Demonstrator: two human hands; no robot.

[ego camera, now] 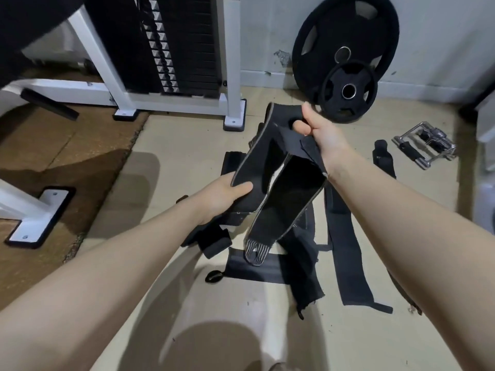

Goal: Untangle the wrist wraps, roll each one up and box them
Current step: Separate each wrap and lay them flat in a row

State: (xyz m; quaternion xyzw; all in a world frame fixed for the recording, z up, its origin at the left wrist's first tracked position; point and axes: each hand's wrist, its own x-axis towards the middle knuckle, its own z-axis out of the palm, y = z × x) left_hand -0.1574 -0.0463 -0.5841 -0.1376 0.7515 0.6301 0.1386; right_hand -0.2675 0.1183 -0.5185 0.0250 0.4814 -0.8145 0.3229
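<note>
Both hands hold one black wrist wrap [278, 172] above the floor pile [302, 245] — the left hand [223, 192] grips its lower edge, the right hand [318, 129] pinches the top. Its striped tail [256, 251] dangles into the pile — likely to snag and drag other straps along.

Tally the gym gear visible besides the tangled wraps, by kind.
Weight plates leaning on the wall: 2, large plate and small plate
Chrome cable handle: 1
Weight-stack machine: 1
Total: 4
</note>
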